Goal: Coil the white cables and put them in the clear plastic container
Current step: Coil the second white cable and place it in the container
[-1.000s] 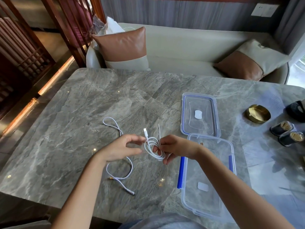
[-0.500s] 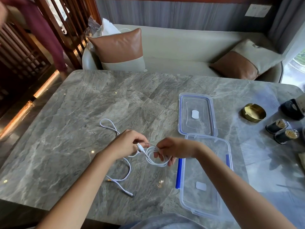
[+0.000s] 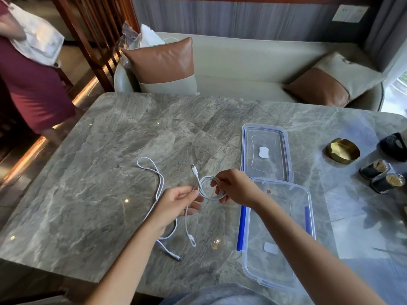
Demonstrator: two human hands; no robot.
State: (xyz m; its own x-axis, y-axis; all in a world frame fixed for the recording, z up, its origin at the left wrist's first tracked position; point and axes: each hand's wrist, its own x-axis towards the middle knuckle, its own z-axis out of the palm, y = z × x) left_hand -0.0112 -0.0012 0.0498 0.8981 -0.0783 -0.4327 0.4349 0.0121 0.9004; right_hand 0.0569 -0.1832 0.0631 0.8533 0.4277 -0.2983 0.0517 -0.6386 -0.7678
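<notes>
My right hand (image 3: 234,186) grips a small coil of white cable (image 3: 206,187) just above the marble table, and one plug end sticks up from the coil. My left hand (image 3: 176,203) pinches the same cable just left of the coil; its free tail hangs down to a plug near the table. A second white cable (image 3: 154,172) lies loose on the table to the left, running under my left hand. The clear plastic container (image 3: 310,216) with blue clips stands open at my right forearm.
The container's lid (image 3: 265,150) lies flat beyond the container. A brass dish (image 3: 342,150) and two small dark jars (image 3: 382,176) stand at the right. A sofa with cushions is behind the table. A person in a maroon skirt (image 3: 33,84) stands at the far left.
The plug end has sprung up from the coil, my left hand has slid down and left along the cable, and the tail now hangs free. A person has come into view at the left.
</notes>
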